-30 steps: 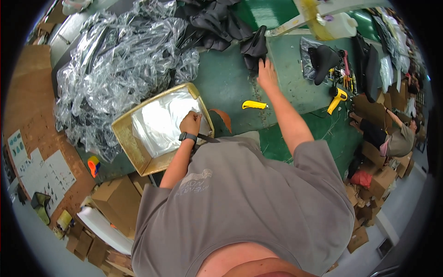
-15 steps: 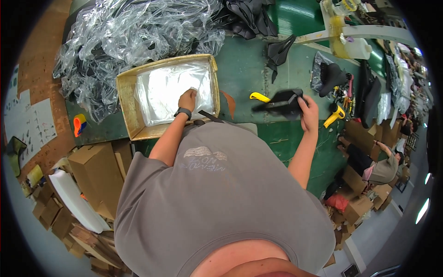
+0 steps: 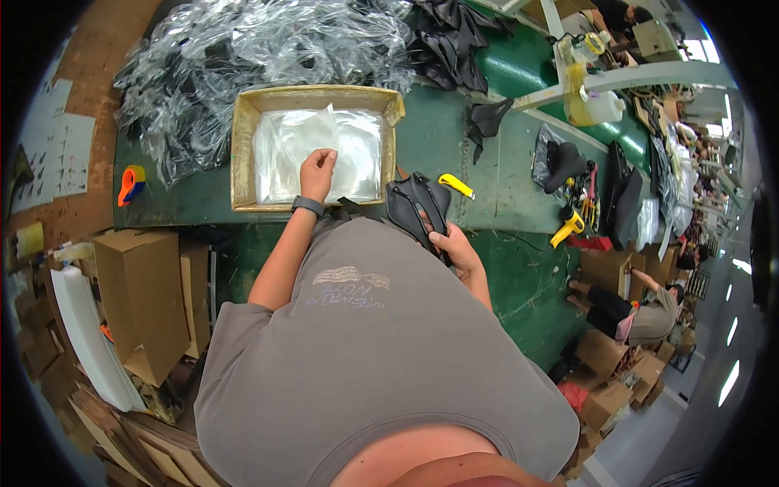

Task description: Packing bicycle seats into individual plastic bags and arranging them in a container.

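Observation:
My left hand [image 3: 318, 174] is over a shallow cardboard box [image 3: 391, 150] with a stack of clear plastic bags [image 3: 361, 158] in it. Its fingers are pinched on the edge of one clear plastic bag [image 3: 318, 128], whose corner lifts off the stack. In my right hand [image 3: 459, 249] is a black bicycle saddle [image 3: 412, 203] with long slots down its middle. I hold it by its narrow end, just right of the box and close to my body.
A yellow utility knife [image 3: 457, 186] lies beyond the saddle. Plastic-wrapped items [image 3: 268, 49] are heaped behind the box, near black saddle pieces [image 3: 450, 49]. An orange tape dispenser [image 3: 131, 185] sits left; a yellow-handled tool [image 3: 566, 228] lies right. Another person [image 3: 649, 312] is at far right.
My right hand has brought the saddle leftward and nearer to my body, beside the box. The pinched bag has risen from the stack in my left hand. The whole view has shifted slightly.

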The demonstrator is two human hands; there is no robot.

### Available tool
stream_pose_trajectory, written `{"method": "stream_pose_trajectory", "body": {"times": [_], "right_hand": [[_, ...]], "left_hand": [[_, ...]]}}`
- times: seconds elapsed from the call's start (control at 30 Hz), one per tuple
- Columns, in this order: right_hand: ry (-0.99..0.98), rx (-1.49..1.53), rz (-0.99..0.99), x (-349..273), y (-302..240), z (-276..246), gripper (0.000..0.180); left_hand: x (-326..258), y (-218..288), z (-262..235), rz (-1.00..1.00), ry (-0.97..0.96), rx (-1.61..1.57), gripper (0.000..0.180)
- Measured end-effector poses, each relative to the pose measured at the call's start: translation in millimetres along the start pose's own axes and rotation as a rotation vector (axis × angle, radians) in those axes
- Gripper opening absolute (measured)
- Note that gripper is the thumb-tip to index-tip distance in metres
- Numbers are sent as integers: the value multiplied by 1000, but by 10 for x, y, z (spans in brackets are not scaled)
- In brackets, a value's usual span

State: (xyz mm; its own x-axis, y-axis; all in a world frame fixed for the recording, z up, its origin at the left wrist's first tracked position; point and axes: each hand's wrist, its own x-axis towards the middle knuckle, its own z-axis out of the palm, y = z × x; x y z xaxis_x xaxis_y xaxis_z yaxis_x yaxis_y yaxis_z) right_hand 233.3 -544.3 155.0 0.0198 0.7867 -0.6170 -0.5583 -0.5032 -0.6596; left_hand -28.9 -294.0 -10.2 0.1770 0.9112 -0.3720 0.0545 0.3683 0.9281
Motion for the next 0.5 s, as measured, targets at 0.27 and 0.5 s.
{"method": "stream_pose_trajectory", "body": {"times": [0.27, 0.5], "right_hand": [[-261, 155, -85, 816, -189, 796, 62], [-254, 309, 165, 1239, 80, 923, 39]], "left_hand": [[-802, 570, -127, 272, -221, 240, 19], [-1195, 926, -342, -249, -326, -383, 25]]}}
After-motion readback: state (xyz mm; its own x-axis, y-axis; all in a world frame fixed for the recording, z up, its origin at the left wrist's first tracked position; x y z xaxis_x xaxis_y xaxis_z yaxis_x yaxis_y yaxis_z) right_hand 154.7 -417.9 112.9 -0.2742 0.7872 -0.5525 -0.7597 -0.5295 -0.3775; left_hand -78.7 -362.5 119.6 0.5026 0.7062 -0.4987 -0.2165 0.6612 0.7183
